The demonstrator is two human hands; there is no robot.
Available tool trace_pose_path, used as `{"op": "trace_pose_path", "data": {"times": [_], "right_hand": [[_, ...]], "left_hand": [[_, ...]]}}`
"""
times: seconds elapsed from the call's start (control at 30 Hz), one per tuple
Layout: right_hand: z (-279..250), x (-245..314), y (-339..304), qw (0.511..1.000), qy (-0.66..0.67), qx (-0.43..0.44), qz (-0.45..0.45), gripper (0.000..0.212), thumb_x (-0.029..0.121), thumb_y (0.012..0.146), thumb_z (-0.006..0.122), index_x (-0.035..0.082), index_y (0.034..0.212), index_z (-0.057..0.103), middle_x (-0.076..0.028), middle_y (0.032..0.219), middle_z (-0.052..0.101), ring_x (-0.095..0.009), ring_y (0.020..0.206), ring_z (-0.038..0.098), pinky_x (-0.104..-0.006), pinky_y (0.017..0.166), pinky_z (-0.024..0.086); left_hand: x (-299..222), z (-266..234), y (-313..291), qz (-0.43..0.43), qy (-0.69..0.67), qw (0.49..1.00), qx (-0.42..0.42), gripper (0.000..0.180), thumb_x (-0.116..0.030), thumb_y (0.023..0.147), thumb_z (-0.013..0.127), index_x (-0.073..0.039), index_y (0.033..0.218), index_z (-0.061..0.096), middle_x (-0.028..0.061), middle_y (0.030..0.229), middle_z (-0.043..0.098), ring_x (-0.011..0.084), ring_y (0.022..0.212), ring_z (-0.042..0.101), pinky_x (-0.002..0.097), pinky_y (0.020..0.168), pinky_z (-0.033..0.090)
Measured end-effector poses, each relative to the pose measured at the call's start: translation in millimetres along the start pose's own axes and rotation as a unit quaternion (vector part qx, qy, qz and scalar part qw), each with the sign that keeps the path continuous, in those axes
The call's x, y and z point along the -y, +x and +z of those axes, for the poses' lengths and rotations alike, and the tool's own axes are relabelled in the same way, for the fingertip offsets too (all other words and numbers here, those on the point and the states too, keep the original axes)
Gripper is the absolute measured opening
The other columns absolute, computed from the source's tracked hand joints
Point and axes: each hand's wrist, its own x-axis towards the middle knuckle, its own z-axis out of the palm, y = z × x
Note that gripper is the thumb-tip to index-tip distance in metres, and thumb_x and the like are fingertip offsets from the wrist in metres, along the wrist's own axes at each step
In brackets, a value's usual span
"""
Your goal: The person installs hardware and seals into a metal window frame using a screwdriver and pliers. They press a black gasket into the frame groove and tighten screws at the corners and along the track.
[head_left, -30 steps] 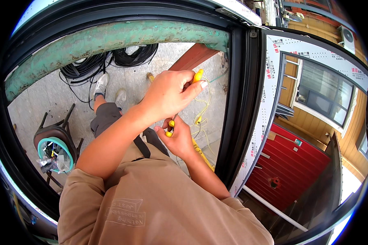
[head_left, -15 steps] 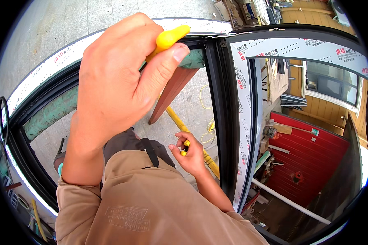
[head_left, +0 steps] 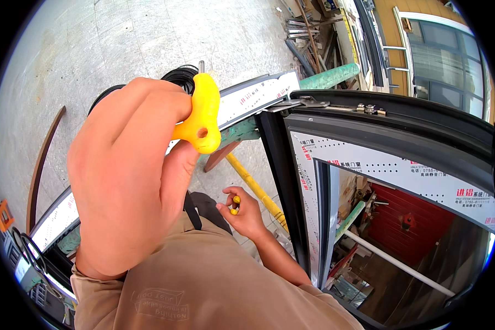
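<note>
My left hand, large in the view, is raised and closed on a yellow T-handled tool. A short metal shaft points up from its handle, and the lower end has a hole; the rest is hidden by my fingers. Lower down, my right hand is held near my body, its fingers curled around a small yellow and black thing whose kind I cannot make out. Beyond my hands lies a black window frame with white printed film. A sash stands at the right, with a metal hinge at its corner.
Green-wrapped bars lie under the frame. A yellow pole crosses the floor below. Coiled black cable rests on the paving behind my left hand. Scrap lengths are piled at the far right; a red panel shows through the sash.
My view has shifted, so the frame and sash appear lower and the hinge shows. My left hand has turned, bringing the tool's handle and metal shaft into sight. My right hand keeps its grip.
</note>
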Motion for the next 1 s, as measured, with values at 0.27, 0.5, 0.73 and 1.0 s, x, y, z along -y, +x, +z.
{"op": "trace_pose_path", "data": {"times": [0.27, 0.5, 0.73, 1.0], "right_hand": [[-5.8, 2.7, 35.4, 0.998, 0.025, -0.007, 0.055, 0.041, 0.016, 0.091, 0.087, 0.004, 0.125, 0.067, -0.002, 0.084, 0.062, -0.012, 0.072, 0.054, -0.0282, 0.069, 0.049], [-0.2, -7.5, 55.8, 0.996, 0.064, -0.039, 0.047, 0.035, 0.020, 0.091, 0.087, 0.003, 0.114, 0.068, -0.005, 0.081, 0.065, -0.016, 0.067, 0.057, -0.0319, 0.064, 0.050], [-3.3, -4.8, 71.7, 0.997, -0.007, -0.016, 0.069, 0.036, 0.024, 0.091, 0.087, 0.000, 0.111, 0.069, -0.012, 0.087, 0.073, -0.024, 0.072, 0.068, -0.0387, 0.064, 0.053], [-2.1, -2.3, 56.2, 0.994, 0.054, -0.021, 0.097, 0.041, 0.022, 0.092, 0.087, 0.006, 0.124, 0.068, -0.002, 0.082, 0.063, -0.015, 0.069, 0.058, -0.0316, 0.068, 0.051]], "left_hand": [[12.5, 16.8, 14.3, -0.021, 0.008, 0.993, 0.120, 0.057, -0.009, 0.065, 0.094, -0.001, 0.114, 0.069, 0.0150, 0.118, 0.072, 0.0372, 0.094, 0.063, 0.0446, 0.080, 0.050], [12.8, 17.1, 21.2, -0.066, 0.065, 0.981, 0.173, 0.056, -0.008, 0.068, 0.092, -0.001, 0.118, 0.067, 0.0152, 0.108, 0.069, 0.0366, 0.087, 0.058, 0.0458, 0.076, 0.047], [13.3, 15.1, 24.7, -0.080, 0.061, 0.977, 0.189, 0.055, -0.007, 0.070, 0.091, -0.001, 0.119, 0.066, 0.0148, 0.106, 0.069, 0.0368, 0.088, 0.059, 0.0467, 0.076, 0.047], [16.8, 22.3, 24.7, -0.013, 0.036, 0.990, 0.133, 0.056, -0.002, 0.067, 0.091, 0.000, 0.116, 0.065, 0.0150, 0.102, 0.068, 0.0351, 0.080, 0.060, 0.0448, 0.069, 0.049]]}}
